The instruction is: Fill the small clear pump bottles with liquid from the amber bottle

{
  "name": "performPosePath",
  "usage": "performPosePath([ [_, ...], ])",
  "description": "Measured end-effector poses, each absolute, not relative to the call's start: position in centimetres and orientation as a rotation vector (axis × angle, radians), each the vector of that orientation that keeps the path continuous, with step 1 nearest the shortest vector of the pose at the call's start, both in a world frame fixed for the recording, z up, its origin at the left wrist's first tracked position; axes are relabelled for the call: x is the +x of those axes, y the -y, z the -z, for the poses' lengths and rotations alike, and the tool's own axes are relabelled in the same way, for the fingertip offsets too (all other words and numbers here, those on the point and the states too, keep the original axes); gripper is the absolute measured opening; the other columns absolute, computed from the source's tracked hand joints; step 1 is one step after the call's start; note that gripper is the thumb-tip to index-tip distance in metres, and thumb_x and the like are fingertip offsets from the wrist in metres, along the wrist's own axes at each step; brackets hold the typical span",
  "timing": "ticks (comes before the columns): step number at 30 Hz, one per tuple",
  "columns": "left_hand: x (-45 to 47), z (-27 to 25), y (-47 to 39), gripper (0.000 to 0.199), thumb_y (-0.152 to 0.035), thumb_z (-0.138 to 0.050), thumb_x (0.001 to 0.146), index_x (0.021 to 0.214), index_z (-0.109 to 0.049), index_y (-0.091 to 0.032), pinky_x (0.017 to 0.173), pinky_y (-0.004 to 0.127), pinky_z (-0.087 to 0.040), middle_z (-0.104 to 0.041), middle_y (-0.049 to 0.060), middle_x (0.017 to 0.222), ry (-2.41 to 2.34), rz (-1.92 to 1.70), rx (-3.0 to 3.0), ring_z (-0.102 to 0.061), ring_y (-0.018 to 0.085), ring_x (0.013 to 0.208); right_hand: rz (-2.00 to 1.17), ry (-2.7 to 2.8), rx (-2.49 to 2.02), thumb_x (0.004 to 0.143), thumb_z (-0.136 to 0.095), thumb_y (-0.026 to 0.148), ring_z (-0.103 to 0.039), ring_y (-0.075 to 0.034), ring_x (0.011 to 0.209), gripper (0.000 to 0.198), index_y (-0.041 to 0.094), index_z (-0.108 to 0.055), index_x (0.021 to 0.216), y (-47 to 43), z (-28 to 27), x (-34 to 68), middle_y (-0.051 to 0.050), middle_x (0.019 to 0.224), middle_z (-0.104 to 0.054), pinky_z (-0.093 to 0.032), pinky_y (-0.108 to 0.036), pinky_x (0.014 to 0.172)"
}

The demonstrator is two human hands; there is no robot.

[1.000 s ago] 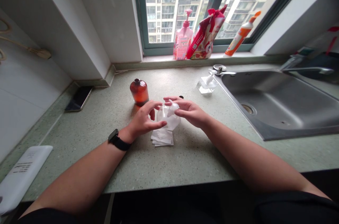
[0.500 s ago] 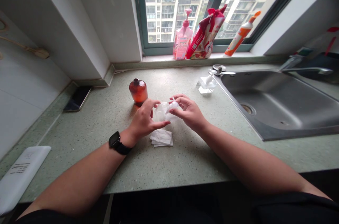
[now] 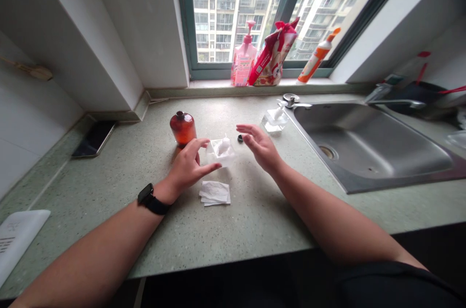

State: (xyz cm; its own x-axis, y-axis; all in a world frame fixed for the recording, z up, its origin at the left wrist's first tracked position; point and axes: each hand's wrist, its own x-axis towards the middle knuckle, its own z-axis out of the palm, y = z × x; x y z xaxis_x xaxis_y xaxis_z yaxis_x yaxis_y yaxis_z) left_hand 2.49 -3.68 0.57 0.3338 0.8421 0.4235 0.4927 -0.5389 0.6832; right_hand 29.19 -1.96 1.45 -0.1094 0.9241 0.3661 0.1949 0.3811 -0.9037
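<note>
A translucent white container [image 3: 233, 158] stands on the counter, with a white pump head [image 3: 223, 146] lying in it, its thin tip pointing up. My left hand [image 3: 189, 162] curves about the container's left end, thumb and fingers wide apart; whether they touch it I cannot tell. To the container's right, my right hand [image 3: 261, 148] hovers empty, fingers stretched out. A small black cap [image 3: 240, 138] lies by its fingertips. Behind my left hand is an amber bottle [image 3: 183, 128] with an uncapped neck. Folded white tissue [image 3: 215, 193] lies in front of the container.
A clear square pump bottle [image 3: 274, 119] stands beside the steel sink [image 3: 378, 152]. On the sill are a pink pump bottle [image 3: 242, 62], a red bag [image 3: 273, 55] and an orange-white bottle [image 3: 316, 61]. A phone [image 3: 93, 139] lies at the left wall.
My right hand has let go of the white pump head, now in the container, and moved right with its fingers opened. The black cap has come into view. The whole view has shifted slightly.
</note>
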Motion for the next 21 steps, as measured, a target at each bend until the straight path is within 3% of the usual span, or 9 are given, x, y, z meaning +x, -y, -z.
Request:
performPosePath([
  [7,2.3,-0.4,3.4,0.064,-0.060,-0.085,0.088,0.133,-0.065,-0.019,0.069,0.030,-0.053,-0.074,0.008,0.120,-1.211,-1.051,2.154,-0.054,0.012,0.067,-0.590,1.508,-1.193,0.098,-0.062,0.074,-0.071,-0.029,0.114,0.052,0.027,-0.074,0.116,0.2,-1.3,31.4,-0.009,0.116,-0.077,-0.054,-0.053,0.108],
  [11,2.3,-0.1,3.2,0.065,-0.059,-0.085,0.088,0.136,-0.065,-0.019,0.073,0.032,-0.055,-0.074,0.009,0.123,-1.208,-1.024,2.159,-0.057,0.014,0.069,-0.488,1.696,-1.218,0.102,-0.060,0.062,-0.071,-0.030,0.114,0.042,0.027,-0.075,0.117,0.1,-0.5,31.5,-0.011,0.119,-0.077,-0.053,-0.053,0.107],
  [16,2.2,0.2,2.9,0.066,-0.056,-0.084,0.088,0.138,-0.063,-0.018,0.078,0.035,-0.058,-0.076,0.010,0.122,-1.207,-0.964,2.157,-0.060,0.015,0.071,-0.353,1.856,-1.340,0.095,-0.070,0.044,-0.068,-0.033,0.117,0.035,0.024,-0.073,0.124,-0.8,0.8,32.4,-0.012,0.116,-0.076,-0.050,-0.056,0.111],
  [21,2.1,0.1,3.1,0.076,-0.052,-0.085,0.087,0.150,-0.056,-0.020,0.090,0.041,-0.061,-0.074,0.012,0.132,-1.231,-0.871,2.148,-0.070,0.022,0.089,-0.346,1.987,-1.520,0.090,-0.075,0.034,-0.069,-0.031,0.119,0.044,0.023,-0.070,0.133,-1.6,2.1,33.0,-0.012,0.123,-0.075,-0.052,-0.053,0.111],
])
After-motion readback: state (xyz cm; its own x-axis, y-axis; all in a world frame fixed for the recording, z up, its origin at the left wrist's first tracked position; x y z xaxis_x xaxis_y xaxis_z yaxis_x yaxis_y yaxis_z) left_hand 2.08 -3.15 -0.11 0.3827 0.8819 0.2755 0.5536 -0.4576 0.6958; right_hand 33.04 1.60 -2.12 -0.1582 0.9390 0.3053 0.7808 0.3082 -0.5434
